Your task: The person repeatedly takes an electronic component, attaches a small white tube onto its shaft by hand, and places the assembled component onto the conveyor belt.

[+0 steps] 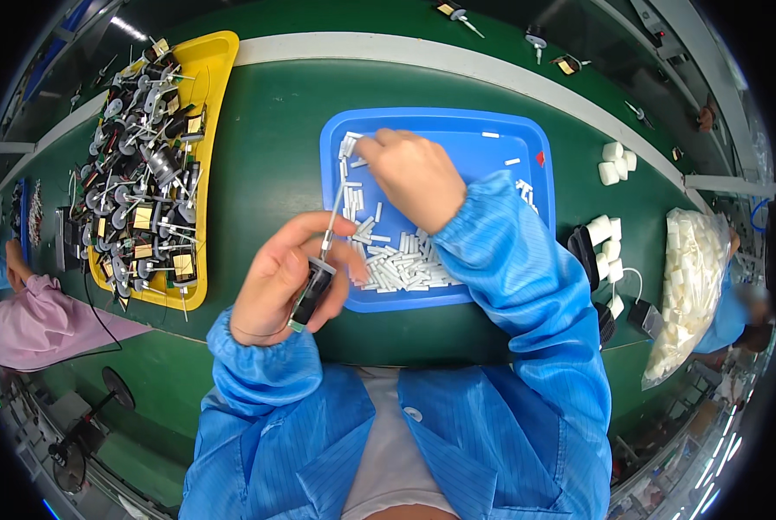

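Observation:
My left hand (271,276) is closed around a small black motor assembly (312,293) with a grey disc and a thin pale shaft pointing up and away. The shaft's tip reaches over the left side of a blue tray (329,147). Inside the tray lie many short white tubes (405,267), heaped near its front, with others along the left wall. Over the tray's far left part, my right hand (415,173) has its fingers curled down and closed among loose tubes. Its fingertips are partly hidden, so what they hold does not show clearly.
A yellow tray (221,69) piled with similar motor assemblies stands on the left. White foam-like blocks (611,163) and a bulging clear bag (687,290) of them lie on the right. Beyond a pale rail, a green belt (500,22) carries several assemblies. Other people work at both sides.

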`<act>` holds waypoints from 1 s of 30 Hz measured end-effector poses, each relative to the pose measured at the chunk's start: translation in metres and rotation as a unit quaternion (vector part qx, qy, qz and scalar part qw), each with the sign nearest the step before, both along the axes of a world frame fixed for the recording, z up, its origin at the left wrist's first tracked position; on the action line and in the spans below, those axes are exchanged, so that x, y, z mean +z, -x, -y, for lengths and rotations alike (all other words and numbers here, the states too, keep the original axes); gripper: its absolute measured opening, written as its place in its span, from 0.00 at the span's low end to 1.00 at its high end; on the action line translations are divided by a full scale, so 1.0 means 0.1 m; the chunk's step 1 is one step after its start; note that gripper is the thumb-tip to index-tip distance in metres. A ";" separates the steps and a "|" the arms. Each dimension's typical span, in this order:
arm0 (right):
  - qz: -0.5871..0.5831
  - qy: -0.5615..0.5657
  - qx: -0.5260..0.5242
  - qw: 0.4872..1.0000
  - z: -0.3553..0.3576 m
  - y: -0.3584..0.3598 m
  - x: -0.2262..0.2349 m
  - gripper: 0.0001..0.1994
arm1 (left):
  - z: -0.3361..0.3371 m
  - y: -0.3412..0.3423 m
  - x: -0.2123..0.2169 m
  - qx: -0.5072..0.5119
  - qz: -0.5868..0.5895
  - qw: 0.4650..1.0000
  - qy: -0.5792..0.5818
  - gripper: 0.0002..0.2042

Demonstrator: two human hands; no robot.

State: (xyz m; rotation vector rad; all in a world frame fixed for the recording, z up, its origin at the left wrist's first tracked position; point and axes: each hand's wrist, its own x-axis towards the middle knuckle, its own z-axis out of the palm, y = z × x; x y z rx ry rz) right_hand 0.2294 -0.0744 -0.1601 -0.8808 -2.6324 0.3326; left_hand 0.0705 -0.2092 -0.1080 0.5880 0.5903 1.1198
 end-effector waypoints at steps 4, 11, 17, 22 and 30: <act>-0.041 0.115 -0.037 0.992 0.03 -0.26 0.15 0.09 | 0.00 -0.07 -0.06 0.004 -0.035 0.999 0.006 0.24; -0.377 0.502 -0.129 0.768 0.30 -0.64 0.74 0.08 | -0.19 -0.35 -0.01 0.107 -0.400 0.903 -0.115 0.18; -0.400 0.469 -0.147 0.773 0.35 -0.68 0.79 0.07 | -0.32 -0.40 0.07 0.135 -0.542 0.805 -0.199 0.18; -0.388 0.441 -0.113 0.801 0.35 -0.67 0.78 0.08 | -0.27 -0.42 0.10 0.129 -0.532 0.812 -0.203 0.18; -0.428 0.441 -0.124 0.779 0.45 -0.68 0.82 0.08 | -0.17 -0.41 0.11 0.120 -0.521 0.818 -0.215 0.18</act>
